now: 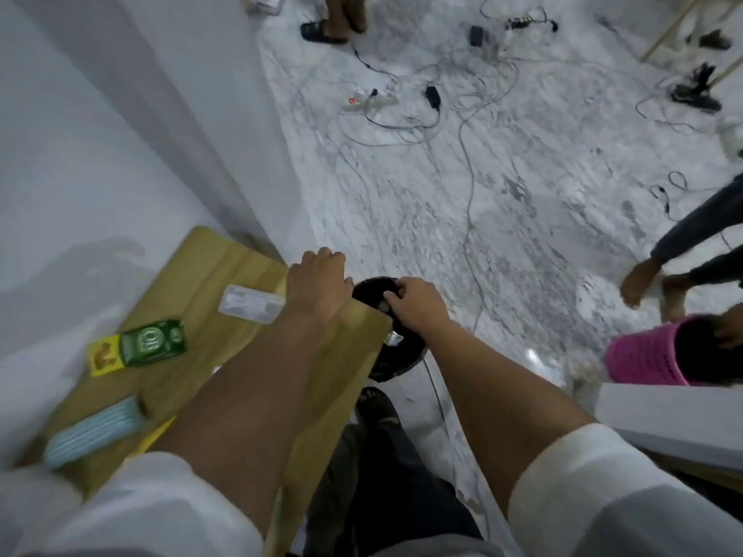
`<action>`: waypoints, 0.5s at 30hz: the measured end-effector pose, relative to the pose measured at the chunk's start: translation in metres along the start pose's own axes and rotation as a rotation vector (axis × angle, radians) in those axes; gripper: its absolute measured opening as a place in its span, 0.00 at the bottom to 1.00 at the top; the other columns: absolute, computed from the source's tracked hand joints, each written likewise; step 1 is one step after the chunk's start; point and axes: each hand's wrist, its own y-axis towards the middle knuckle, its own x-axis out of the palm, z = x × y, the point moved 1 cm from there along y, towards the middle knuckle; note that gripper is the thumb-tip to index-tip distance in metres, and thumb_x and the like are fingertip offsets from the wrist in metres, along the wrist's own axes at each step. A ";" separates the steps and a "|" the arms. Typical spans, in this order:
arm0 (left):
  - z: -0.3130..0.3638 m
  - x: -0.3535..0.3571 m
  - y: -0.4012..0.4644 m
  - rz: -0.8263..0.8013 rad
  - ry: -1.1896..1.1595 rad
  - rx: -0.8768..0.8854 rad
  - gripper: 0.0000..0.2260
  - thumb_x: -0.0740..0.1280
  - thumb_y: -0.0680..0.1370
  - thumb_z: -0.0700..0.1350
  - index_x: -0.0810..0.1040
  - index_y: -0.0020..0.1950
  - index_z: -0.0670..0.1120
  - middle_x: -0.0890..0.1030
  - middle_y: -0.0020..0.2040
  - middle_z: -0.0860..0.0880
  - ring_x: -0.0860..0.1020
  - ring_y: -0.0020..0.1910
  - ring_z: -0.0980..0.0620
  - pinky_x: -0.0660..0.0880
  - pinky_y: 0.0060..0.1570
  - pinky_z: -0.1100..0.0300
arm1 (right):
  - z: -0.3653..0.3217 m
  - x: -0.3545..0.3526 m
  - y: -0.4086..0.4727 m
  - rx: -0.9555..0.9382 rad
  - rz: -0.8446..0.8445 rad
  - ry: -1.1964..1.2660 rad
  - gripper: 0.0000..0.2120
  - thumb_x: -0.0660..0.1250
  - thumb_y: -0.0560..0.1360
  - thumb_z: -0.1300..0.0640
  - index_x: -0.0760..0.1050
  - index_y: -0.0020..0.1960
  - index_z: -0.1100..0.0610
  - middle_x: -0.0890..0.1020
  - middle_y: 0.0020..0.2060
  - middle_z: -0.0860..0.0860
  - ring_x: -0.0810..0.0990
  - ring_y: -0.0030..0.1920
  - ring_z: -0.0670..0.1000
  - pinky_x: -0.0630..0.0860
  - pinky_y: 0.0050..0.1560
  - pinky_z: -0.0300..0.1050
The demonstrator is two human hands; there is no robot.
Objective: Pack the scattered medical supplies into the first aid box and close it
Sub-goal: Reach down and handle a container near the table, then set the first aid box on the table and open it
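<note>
On the wooden table lie a green box, a small yellow box, a clear flat packet and a pale blue ribbed pack. A yellow edge peeks out beside my left forearm. My left hand reaches past the table's far corner with its fingers curled down; whatever lies under them is hidden. My right hand is pinched on the rim of a black round bin that stands on the floor just beyond the corner. No first aid box is in view.
A white wall runs along the table's left side. Cables and power strips sprawl over the marble floor. Another person's bare feet and a pink basket are at the right. A white ledge juts in near my right arm.
</note>
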 end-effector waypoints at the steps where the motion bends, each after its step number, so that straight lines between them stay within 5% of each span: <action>1: -0.018 -0.012 -0.012 0.026 0.003 -0.033 0.14 0.62 0.82 0.51 0.79 0.64 0.46 0.79 0.60 0.46 0.76 0.59 0.43 0.73 0.50 0.49 | -0.019 0.001 -0.007 -0.053 -0.002 -0.035 0.22 0.64 0.82 0.45 0.76 0.69 0.58 0.83 0.58 0.57 0.82 0.58 0.59 0.80 0.54 0.53; 5: -0.097 -0.065 -0.081 0.129 0.020 -0.178 0.14 0.64 0.79 0.51 0.80 0.62 0.48 0.79 0.59 0.47 0.77 0.60 0.42 0.71 0.47 0.50 | -0.102 0.015 -0.043 -0.255 0.057 -0.125 0.26 0.64 0.82 0.43 0.73 0.75 0.56 0.80 0.68 0.54 0.78 0.68 0.57 0.76 0.66 0.52; 8: -0.157 -0.095 -0.150 0.201 0.020 -0.299 0.19 0.65 0.79 0.54 0.79 0.67 0.48 0.78 0.63 0.46 0.75 0.63 0.42 0.74 0.56 0.48 | -0.172 0.039 -0.080 -0.434 0.077 -0.146 0.23 0.66 0.80 0.44 0.76 0.71 0.55 0.82 0.66 0.53 0.79 0.66 0.57 0.75 0.66 0.52; 15: -0.296 -0.125 -0.326 0.379 -0.038 -0.674 0.20 0.64 0.81 0.56 0.79 0.69 0.47 0.78 0.66 0.45 0.74 0.66 0.41 0.75 0.59 0.47 | -0.327 0.134 -0.192 -0.870 0.003 -0.191 0.19 0.69 0.79 0.47 0.82 0.65 0.57 0.85 0.60 0.55 0.82 0.60 0.57 0.75 0.62 0.48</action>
